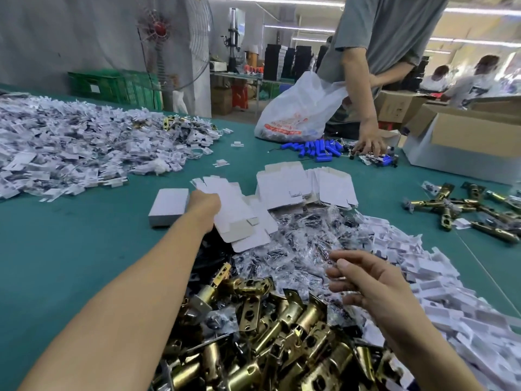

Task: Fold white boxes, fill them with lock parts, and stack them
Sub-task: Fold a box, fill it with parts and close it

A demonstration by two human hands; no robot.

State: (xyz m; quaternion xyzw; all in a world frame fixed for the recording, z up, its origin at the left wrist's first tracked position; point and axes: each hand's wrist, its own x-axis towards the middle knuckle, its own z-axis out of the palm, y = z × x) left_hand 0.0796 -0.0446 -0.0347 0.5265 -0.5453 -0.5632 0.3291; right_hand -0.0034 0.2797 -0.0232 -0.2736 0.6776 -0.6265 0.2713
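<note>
The left hand (205, 204) grips one flat box blank (234, 210) by its left edge. The blank sits beyond the heap of brass latches (282, 334) and just right of a folded box (169, 206) lying on the counter (70, 235). The right hand (363, 280) hovers half-open over the bagged parts (296, 244), fingers loosely curled and apparently empty. Lift the blank clear of the other blanks (282, 190) so that only one comes away, then bring the right hand in to square the walls before tucking any flap.
</note>
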